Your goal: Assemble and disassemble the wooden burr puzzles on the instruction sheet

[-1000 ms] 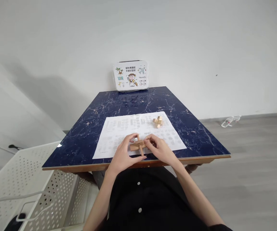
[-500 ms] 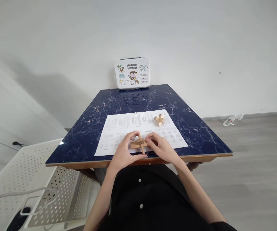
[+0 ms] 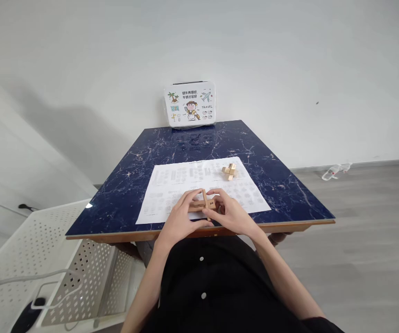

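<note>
Between my two hands is a wooden burr puzzle (image 3: 195, 206) of brown pieces, above the lower edge of a printed instruction sheet (image 3: 164, 185). My left hand (image 3: 180, 219) curves around its left side, fingers at the far end and thumb at the near end. On the right side, the fingers and thumb of my right hand (image 3: 230, 213) close on it. A block face marked "2" shows by the right fingers. Parts of the puzzle are hidden by my fingers. A paler assembled burr puzzle (image 3: 230, 171) lies at the sheet's upper right.
The sheet lies on a blue marbled table (image 3: 116, 203) with a wooden edge. A white printed case (image 3: 190, 105) leans against the wall at the back. To the left stands a white perforated cart (image 3: 46, 231) with a cable (image 3: 22, 278).
The brown puzzle has turned in my hands, so the "2" face now shows. My right fingers have moved from its right end to grip around the upright stick.
</note>
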Demonstrator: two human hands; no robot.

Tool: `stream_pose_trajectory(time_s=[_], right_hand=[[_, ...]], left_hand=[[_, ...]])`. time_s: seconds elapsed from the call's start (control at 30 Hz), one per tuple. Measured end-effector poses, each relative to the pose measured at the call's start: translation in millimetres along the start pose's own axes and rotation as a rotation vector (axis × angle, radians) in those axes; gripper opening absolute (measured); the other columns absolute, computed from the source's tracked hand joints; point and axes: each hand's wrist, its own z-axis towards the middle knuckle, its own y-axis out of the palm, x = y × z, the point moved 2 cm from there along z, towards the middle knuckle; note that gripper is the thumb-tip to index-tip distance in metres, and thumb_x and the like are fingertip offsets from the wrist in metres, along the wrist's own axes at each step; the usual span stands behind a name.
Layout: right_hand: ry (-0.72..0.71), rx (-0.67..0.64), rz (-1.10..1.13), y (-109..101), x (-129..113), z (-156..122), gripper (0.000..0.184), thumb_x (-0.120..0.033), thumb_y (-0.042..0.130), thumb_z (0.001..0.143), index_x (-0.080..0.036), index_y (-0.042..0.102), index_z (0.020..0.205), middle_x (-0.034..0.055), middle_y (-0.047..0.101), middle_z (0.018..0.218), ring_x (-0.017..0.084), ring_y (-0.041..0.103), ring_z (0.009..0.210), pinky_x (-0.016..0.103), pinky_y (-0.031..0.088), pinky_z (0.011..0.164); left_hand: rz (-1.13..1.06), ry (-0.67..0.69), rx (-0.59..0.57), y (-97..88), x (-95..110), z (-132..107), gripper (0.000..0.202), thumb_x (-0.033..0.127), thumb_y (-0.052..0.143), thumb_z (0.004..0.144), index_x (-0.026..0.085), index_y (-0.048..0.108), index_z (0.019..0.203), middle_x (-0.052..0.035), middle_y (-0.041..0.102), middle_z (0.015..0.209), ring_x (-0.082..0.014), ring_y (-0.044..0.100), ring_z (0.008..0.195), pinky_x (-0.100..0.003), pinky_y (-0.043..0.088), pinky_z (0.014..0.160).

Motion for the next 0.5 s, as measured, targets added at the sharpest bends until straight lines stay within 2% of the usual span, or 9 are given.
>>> stream_pose_trajectory(time_s=[0.13, 0.23, 0.37, 0.5], right_hand=[[0.004, 0.01, 0.029, 0.4, 1.4, 0.2, 0.046, -0.038, 0.063, 0.095, -0.023, 0.047, 0.136, 0.0022, 0.071, 0.096, 0.018, 0.062, 0.07, 0.032, 0.047, 0.065], [0.0, 0.036, 0.042, 0.8, 4.3, 1.1, 0.045, -0.035, 0.061, 0.095, -0.023, 0.046, 0.136, 0.0022, 0.071, 0.095, 0.018, 0.063, 0.071, 0.032, 0.048, 0.066], [0.001, 0.075, 0.027, 1.1, 5.1, 2.1, 0.042, -0.037, 0.06, 0.095, -0.022, 0.049, 0.132, 0.0022, 0.07, 0.092, 0.018, 0.062, 0.071, 0.032, 0.048, 0.065], [0.01, 0.113, 0.011, 2.4, 3.4, 2.8, 0.042, -0.034, 0.063, 0.09, -0.021, 0.052, 0.13, 0.0009, 0.069, 0.087, 0.018, 0.063, 0.069, 0.031, 0.048, 0.064]], left_hand=[[-0.001, 0.043, 0.011, -1.0, -1.8, 1.4, 0.08, 0.043, 0.088, 0.082, 0.039, 0.048, 0.151, -0.0039, 0.058, 0.144, -0.0273, 0.062, 0.127, -0.041, 0.052, 0.11], [-0.022, 0.067, 0.034, -1.9, -3.0, 2.8, 0.057, 0.04, 0.079, 0.092, 0.034, 0.056, 0.144, -0.0047, 0.064, 0.131, -0.0259, 0.064, 0.121, -0.041, 0.052, 0.107], [0.001, 0.063, 0.064, -1.6, -4.4, 4.6, 0.025, 0.035, 0.067, 0.1, 0.027, 0.066, 0.123, -0.0058, 0.069, 0.122, -0.0266, 0.066, 0.115, -0.042, 0.053, 0.102], [-0.001, 0.038, 0.095, -1.7, -3.1, 5.2, 0.018, 0.038, 0.064, 0.101, 0.025, 0.067, 0.112, -0.0054, 0.072, 0.114, -0.0261, 0.069, 0.108, -0.04, 0.054, 0.095]])
